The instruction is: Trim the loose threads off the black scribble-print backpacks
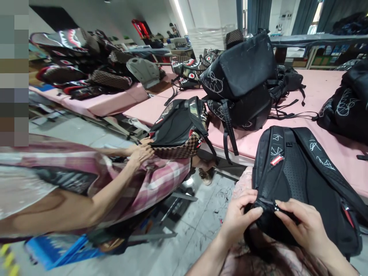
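Note:
A black backpack (299, 172) with white scribble drawings on its shoulder straps leans across my lap and the table edge, its back panel facing up. My left hand (241, 211) pinches the lower left corner of this backpack between thumb and fingers. Just to the right, my right hand (304, 222) is closed in a pinch at the same corner. Between its fingertips is a small dark piece with shiny spots, too small to name. A red and white label (276, 160) sits on the left strap.
A co-worker's hands (140, 151) rest on a checkered backpack (175, 149) to my left. Stacked black backpacks (241, 69) stand on the pink table (313, 86), with another black bag (347, 107) at right. Shark-mouth bags (77, 42) are piled far left. Scraps lie on the floor (201, 214).

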The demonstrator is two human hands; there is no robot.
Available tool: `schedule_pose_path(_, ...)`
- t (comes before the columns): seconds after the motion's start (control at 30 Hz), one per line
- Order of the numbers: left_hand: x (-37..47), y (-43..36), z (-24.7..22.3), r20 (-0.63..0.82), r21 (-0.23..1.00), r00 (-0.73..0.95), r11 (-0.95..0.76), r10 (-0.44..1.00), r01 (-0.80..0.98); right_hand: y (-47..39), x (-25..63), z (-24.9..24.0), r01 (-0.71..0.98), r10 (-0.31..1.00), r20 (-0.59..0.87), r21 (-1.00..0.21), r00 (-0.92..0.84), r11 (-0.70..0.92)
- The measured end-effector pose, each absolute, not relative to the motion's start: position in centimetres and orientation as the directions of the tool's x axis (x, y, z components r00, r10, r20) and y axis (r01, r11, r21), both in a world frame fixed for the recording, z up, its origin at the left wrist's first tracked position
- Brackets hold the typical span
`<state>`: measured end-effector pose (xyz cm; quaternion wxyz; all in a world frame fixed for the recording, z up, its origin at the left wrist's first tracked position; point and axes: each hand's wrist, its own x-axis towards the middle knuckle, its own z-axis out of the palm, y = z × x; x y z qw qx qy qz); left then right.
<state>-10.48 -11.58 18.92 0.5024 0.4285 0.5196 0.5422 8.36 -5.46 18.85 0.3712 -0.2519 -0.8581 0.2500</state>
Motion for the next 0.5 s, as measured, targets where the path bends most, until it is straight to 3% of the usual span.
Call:
schedule_pose_path(0.1, -10.4, -11.5, 18.8, -0.047, 0.993, -0.138, 0.031, 0.989, -0.118, -5.7, 8.2, 18.8, 0.271, 0.717, 0.465, -0.706, -0.520, 0.655)
schedule_pose_path(0.3, -10.2, -12.0, 18.4, -0.070, 0.994, -0.129, 0.058, 0.989, -0.095, -6.4, 8.4, 19.2, 0.262, 0.725, 0.432, -0.731, -0.537, 0.630)
schedule_pose_path(0.4, -9.8, -12.2, 18.2, -0.047, 0.990, -0.173, 0.023, 0.984, -0.137, -6.5, 8.7, 18.9, 0.222, 0.895, 0.290, -0.900, -0.340, 0.376)
schedule_pose_path(0.5, -8.8, -12.3, 18.1, -0.017, 0.987, -0.223, -0.019, 0.975, -0.158, -6.2, 8.4, 17.7, 0.034, 0.965, 0.044, -0.998, -0.257, 0.055)
